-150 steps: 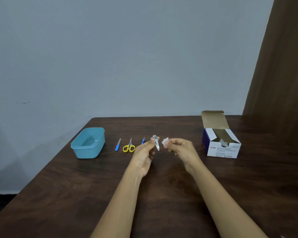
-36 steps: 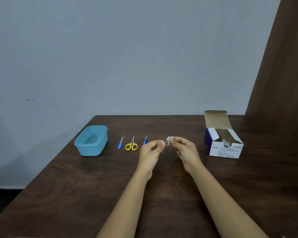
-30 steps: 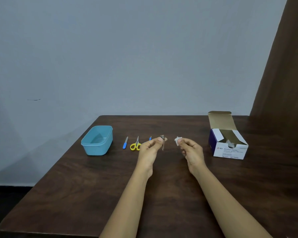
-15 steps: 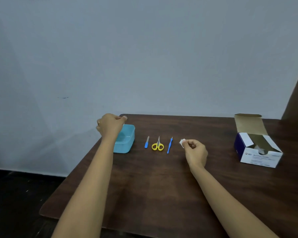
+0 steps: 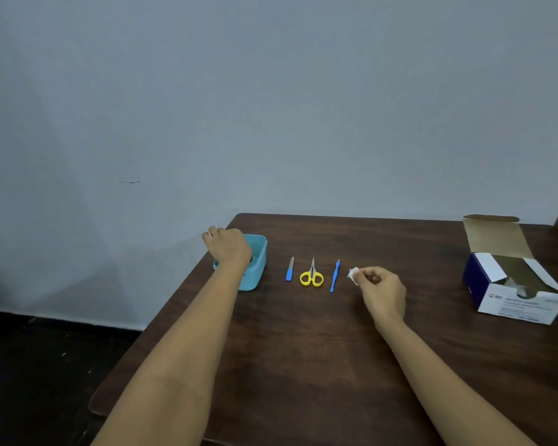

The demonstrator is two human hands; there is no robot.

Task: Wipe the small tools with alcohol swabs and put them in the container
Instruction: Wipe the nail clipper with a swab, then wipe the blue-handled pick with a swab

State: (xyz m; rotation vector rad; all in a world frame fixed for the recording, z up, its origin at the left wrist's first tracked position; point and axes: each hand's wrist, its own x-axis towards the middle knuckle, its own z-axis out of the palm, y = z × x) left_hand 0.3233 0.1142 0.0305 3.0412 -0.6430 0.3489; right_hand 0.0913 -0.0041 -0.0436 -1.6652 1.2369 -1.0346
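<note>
My left hand (image 5: 227, 246) hangs, knuckles up, over the light blue container (image 5: 259, 267) at the table's left edge. Its fingertips dip inside the container and are hidden. The nail clipper does not show, so I cannot tell whether the hand still holds it. My right hand (image 5: 380, 289) hovers low over the table and pinches a small white alcohol swab (image 5: 353, 275) between thumb and fingers. Between the hands lie a blue-handled nail file (image 5: 290, 269), yellow-handled scissors (image 5: 311, 275) and a thin blue tool (image 5: 335, 277), side by side in a row.
An open white and dark blue swab box (image 5: 514, 289) with its flap up stands at the right of the dark wooden table (image 5: 303, 349). A pale wall runs behind the table. The table's left edge and the dark floor are just past the container.
My left hand has carried the nail clipper away from the swab, leftwards to the container, and has sunk into it. My right hand has stayed near the middle with the swab. The view has swung left.
</note>
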